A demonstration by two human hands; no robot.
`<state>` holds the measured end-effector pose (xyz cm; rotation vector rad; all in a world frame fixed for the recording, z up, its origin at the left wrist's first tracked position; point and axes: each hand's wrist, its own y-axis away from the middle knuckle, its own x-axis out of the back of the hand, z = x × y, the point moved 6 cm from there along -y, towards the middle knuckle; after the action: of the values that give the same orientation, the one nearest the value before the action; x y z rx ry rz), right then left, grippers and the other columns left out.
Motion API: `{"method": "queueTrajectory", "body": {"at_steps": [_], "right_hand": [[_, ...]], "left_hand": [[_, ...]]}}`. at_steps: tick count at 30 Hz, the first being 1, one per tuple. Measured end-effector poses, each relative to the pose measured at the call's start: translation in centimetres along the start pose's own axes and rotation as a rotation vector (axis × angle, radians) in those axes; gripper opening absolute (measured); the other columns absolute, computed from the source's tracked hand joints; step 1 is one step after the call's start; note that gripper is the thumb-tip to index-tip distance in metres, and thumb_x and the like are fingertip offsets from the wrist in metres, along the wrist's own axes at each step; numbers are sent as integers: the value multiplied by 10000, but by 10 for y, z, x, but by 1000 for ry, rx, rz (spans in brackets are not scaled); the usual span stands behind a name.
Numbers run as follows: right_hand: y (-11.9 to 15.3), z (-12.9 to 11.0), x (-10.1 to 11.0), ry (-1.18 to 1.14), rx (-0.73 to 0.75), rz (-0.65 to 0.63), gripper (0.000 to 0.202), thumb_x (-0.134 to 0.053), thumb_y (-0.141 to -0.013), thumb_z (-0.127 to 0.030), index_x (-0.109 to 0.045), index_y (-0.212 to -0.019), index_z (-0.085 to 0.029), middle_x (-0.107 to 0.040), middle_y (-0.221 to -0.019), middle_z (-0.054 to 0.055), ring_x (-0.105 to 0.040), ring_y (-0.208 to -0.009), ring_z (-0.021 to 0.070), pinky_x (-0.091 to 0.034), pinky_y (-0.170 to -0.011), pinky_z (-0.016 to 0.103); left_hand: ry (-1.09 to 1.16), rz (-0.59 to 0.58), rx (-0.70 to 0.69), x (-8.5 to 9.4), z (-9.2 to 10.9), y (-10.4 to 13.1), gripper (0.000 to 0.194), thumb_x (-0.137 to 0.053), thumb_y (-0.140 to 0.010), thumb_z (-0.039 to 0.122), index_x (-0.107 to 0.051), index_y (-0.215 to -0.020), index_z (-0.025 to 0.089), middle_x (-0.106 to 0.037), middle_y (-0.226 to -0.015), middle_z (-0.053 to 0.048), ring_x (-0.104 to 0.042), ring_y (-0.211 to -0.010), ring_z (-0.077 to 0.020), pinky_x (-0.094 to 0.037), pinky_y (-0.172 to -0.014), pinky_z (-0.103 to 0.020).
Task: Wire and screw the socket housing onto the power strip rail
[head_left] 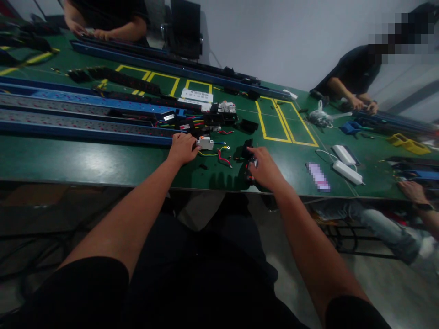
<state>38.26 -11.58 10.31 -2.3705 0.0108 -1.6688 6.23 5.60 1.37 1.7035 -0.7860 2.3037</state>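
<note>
My left hand (184,148) is closed over the near end of a long blue metal rail (137,137), fingers on top and thumb towards the table's front. Right beside its fingertips is a white circuit breaker (206,143) with loose wires (222,155) in blue, yellow-green and red, ending in ring terminals. My right hand (263,168) grips a black plastic part (247,151) near the table's front edge, index finger and thumb against it. Its lower portion is partly covered by that hand, so its exact kind is unclear. Small metal bits (236,158) lie between the hands.
More blue rails (154,61) and a black cable chain (116,77) lie on the green table (137,167). White power strips (346,171) and a phone (318,177) are at right. Co-workers' hands (360,103) are across the table and at the right edge (411,191).
</note>
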Motion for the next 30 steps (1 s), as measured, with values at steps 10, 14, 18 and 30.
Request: {"method": "queueTrajectory", "body": {"at_steps": [10,14,18,30], "right_hand": [[-63,-54,-99,152,-41,-220,213,-712,-1155,-299,-850,-1294,-214,-820,-1381,172,-780,-1250,361,-579,-1097,496],[-65,-38,-97,63,-31,-131,193,-693,-1165,-256,-874,-1217,-216,-830,-1312,162,-762,-1229,335,-565,-1103,470],[-72,-21,-92,-141,-30,-56,178,-698,-1152,-195,-869,-1198,-195,-831,-1259,146,-742,-1223,302,-566,-1148,444],[-94,-13,-103,-320,52,-115,186,-737,-1082,-92,-883,-1124,-199,-859,-1225,116,-783,-1200,277,-588,-1179,447]], "left_hand": [[11,5,-16,3,2,-1,358,-664,-1100,582,-759,-1106,237,-760,-1226,-168,-633,-1279,-424,-395,-1194,-599],[59,12,-12,9,4,0,302,-694,-1081,540,-759,-1098,246,-753,-1190,-146,-631,-1253,-408,-407,-1177,-596],[87,9,-3,11,5,1,274,-722,-1051,517,-757,-1117,253,-754,-1161,-139,-624,-1245,-416,-403,-1167,-611],[154,8,21,11,2,3,281,-747,-1006,470,-775,-1193,262,-759,-1155,-138,-610,-1265,-445,-372,-1206,-663]]}}
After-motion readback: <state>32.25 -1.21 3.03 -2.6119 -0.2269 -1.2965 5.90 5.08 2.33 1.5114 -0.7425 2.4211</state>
